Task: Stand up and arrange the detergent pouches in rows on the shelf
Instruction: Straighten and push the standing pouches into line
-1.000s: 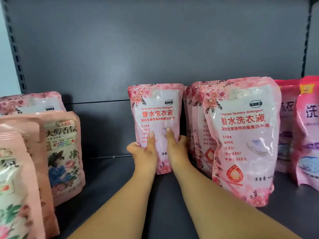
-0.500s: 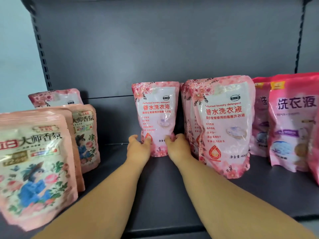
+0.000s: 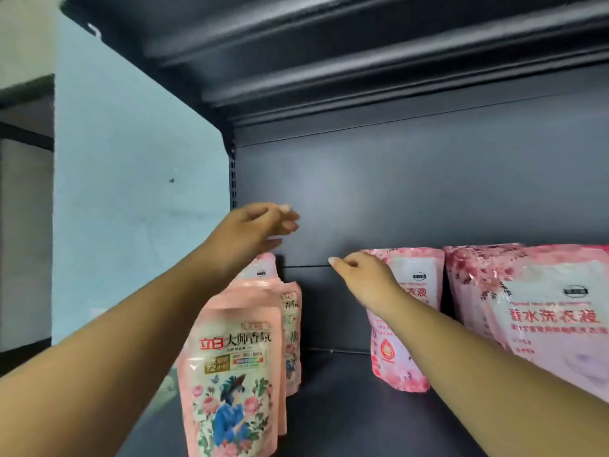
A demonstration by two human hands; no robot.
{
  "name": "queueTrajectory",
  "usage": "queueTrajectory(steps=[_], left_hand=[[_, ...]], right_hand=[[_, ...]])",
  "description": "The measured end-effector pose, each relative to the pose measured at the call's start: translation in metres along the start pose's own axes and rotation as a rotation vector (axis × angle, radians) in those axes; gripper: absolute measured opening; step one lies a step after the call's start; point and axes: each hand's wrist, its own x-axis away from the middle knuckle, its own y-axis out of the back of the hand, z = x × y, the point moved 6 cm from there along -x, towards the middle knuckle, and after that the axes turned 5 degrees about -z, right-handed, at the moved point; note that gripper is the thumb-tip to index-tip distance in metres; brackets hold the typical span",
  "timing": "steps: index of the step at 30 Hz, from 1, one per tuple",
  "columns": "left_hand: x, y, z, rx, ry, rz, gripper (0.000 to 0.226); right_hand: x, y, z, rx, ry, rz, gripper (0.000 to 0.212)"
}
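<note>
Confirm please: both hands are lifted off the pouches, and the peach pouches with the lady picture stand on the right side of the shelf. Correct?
Not quite. The head view shows the peach pouches on the left side; both hands, left and right, hold nothing.

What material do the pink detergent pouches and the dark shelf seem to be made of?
The pink detergent pouches look like soft glossy plastic film: light glints on them and their fronts wrinkle and bulge. The dark shelf appears to be painted or coated metal with a matte finish: flat thin panels, folded ribs overhead and a slotted upright, though the pictures cannot confirm it.
</note>
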Motion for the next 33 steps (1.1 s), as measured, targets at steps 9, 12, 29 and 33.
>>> queueTrajectory(steps=[9, 12, 29, 33], left_hand=[[-0.084, 0.086, 0.090, -0.555, -0.014, -0.002, 0.032], [-0.111, 0.103, 0.142, -0.600, 0.037, 0.045, 0.034], [-0.174, 0.073, 0.240, 0.232, 0.239, -0.015, 0.034], [-0.196, 0.068, 0.148, 0.507, 0.132, -0.104, 0.031]], right_hand=[[-0.085, -0.083, 0.045, 0.099, 0.046, 0.183, 0.048], [-0.119, -0.103, 0.057, 0.172, 0.065, 0.181, 0.049], [-0.188, -0.127, 0.048, -0.161, -0.053, -0.042, 0.008], [-0.174, -0.072, 0.088, -0.547, 0.035, -0.232, 0.012]])
